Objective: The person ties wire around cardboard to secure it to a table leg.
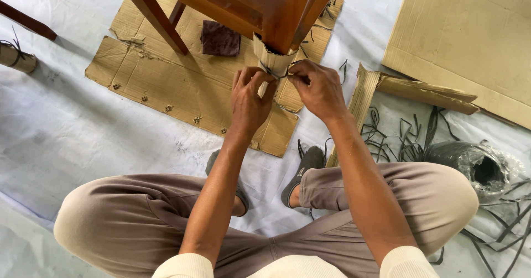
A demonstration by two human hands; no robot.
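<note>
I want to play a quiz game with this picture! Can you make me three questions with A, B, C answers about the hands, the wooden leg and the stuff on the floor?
1. Where is the dark cloth?
A. On the flat cardboard under the furniture
B. On the person's knee
C. Inside the plastic roll

2. What colour are the trousers?
A. Blue
B. Beige
C. Black

3. What are both hands doing?
A. Resting on the floor
B. Pinching a dark strap around the cardboard wrap
C. Holding scissors

Answers:
1 A: the dark cloth lies on the flat cardboard.
2 B: the trousers are beige.
3 B: the left hand and right hand pinch the dark strap at the cardboard wrap on the wooden leg.
</note>
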